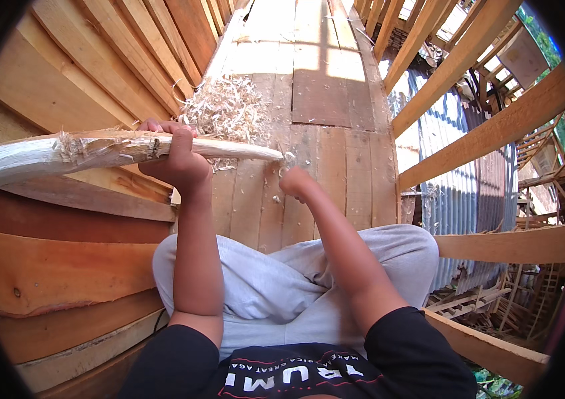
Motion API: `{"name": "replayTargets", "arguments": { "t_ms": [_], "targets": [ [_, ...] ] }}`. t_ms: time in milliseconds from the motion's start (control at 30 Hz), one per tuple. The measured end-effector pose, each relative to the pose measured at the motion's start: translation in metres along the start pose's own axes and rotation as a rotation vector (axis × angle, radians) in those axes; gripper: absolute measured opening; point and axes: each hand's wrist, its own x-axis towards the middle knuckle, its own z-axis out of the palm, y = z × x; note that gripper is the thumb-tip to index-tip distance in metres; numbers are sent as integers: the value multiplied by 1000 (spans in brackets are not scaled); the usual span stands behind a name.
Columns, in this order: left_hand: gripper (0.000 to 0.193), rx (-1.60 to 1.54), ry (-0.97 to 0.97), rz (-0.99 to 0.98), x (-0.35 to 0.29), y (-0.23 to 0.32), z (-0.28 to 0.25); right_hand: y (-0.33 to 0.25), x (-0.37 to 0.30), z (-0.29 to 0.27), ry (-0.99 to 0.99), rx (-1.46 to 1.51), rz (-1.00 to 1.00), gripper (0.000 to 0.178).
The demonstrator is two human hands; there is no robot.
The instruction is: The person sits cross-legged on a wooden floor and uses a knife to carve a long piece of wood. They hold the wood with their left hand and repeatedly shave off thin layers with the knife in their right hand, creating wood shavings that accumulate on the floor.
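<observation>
A long, pale peeled wooden pole (242, 151) lies across the left half of the view, thick at the far left and tapering to a tip near the middle. My left hand (186, 163) is wrapped round it from below, with the fingers over its far side. A frayed patch of fibres stands up on the pole left of that hand. Just below the tip, my right hand (298, 183) is closed in a fist. What it holds, if anything, is hidden, though a thin pale curl shows beside its knuckles.
Curled wood shavings (226, 106) are heaped on the plank floor (332, 163) beyond my left hand. Stacked boards (63, 266) line the left side. Wooden rails (495, 126) slant along the right, with corrugated metal sheets (462, 179) beyond them. My crossed legs (389, 256) fill the near middle.
</observation>
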Motion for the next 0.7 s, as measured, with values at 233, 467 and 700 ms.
{"name": "replayTargets", "arguments": {
  "t_ms": [233, 467, 700],
  "targets": [
    [23, 5, 9, 10, 2, 0, -3, 1, -19, 4, -69, 140, 70, 29],
    [20, 132, 225, -61, 18, -8, -21, 0, -8, 7, -8, 107, 89, 28],
    [37, 200, 340, -35, 17, -2, -6, -1, -6, 37, 488, 62, -111, 34]
  ]
}}
